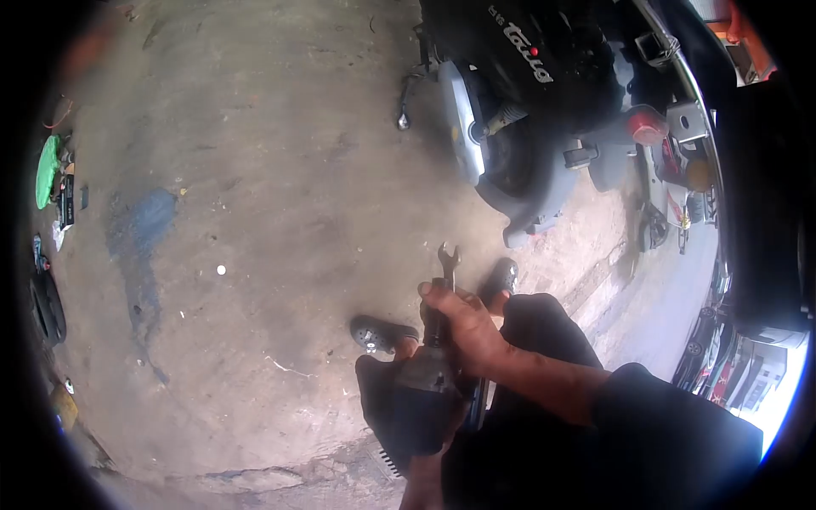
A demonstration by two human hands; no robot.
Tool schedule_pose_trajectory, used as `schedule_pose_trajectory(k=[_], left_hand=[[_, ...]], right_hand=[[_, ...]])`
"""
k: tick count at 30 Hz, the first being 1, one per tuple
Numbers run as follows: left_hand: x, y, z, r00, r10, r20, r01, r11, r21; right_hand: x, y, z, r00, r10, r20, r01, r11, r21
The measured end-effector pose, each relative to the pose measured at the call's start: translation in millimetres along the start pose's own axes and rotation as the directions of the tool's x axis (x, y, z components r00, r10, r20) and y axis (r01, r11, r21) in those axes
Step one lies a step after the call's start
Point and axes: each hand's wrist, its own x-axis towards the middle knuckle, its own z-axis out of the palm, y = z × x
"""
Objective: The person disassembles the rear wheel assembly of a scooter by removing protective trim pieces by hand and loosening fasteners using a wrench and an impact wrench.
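A dark power tool that looks like an impact wrench is held in front of my body, its nose pointing away from me. My left hand is closed on its rear part, and the tool hides most of those fingers. My right hand is wrapped round the shaft of an open-end wrench. The wrench's forked jaw sticks out past the fingers. The right thumb lies against the slim dark front end of the power tool.
A black scooter with a silver-sided rear wheel stands ahead to the right. My shoes are on the stained concrete floor. A green item and a black tyre-like ring lie at the left edge. Parked vehicles show at right.
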Motion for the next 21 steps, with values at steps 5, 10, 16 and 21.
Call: schedule_pose_trajectory(k=[5,10,16,21], left_hand=[[-37.9,28.2,-28.1,0.988,-0.077,-0.137,0.067,0.995,-0.073],[-22.1,81.5,-70.6,0.992,-0.063,-0.112,0.070,0.996,0.060],[35.2,222.7,-160.2,0.965,-0.237,0.117,0.179,0.913,0.368],[148.6,307.9,-215.2,0.982,-0.092,0.162,0.003,0.878,0.479]], right_hand=[[-58.8,-37.8,65.4,0.999,0.008,-0.046,-0.011,0.999,-0.049],[-78.0,-74.3,105.4,1.000,0.004,0.005,-0.005,0.994,0.108],[-78.1,-172.3,153.1,0.980,0.184,0.074,-0.194,0.966,0.173],[-22.5,-255.7,208.8,0.959,0.274,0.067,-0.279,0.956,0.087]])
